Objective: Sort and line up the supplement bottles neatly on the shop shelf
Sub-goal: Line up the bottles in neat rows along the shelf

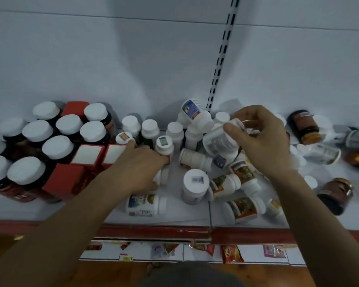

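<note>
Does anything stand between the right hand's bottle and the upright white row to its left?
Yes. At the right end of the upright row, a blue-labelled bottle leans tilted, and a tipped bottle lies in front.

White shelf (pixel 174 214), upright dark bottles (pixel 25 154); toppled white bottles (pixel 236 195)

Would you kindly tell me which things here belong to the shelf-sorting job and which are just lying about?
Job: white bottle in right hand; toppled bottles; upright dark jars.
Lying about: red packets below; slotted rail.
</note>
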Demonstrator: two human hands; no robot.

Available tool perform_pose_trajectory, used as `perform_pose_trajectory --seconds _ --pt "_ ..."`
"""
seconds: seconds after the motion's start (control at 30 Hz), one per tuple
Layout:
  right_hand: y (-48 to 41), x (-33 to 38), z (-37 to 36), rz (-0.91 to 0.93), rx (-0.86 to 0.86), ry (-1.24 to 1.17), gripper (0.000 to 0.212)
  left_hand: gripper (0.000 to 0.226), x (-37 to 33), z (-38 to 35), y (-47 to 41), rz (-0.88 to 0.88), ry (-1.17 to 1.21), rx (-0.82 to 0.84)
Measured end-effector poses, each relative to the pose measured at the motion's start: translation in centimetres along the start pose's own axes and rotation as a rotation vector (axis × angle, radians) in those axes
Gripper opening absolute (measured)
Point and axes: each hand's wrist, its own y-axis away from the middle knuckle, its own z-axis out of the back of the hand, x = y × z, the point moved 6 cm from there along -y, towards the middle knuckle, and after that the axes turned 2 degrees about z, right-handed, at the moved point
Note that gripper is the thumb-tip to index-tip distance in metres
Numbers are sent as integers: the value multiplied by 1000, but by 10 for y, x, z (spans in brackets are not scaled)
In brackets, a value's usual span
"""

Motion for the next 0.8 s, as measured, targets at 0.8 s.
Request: perform_pose_trajectory --seconds 0.8 --pt "11 -25 0 155 242 -115 32 51 -67 59 55 219 625 -516"
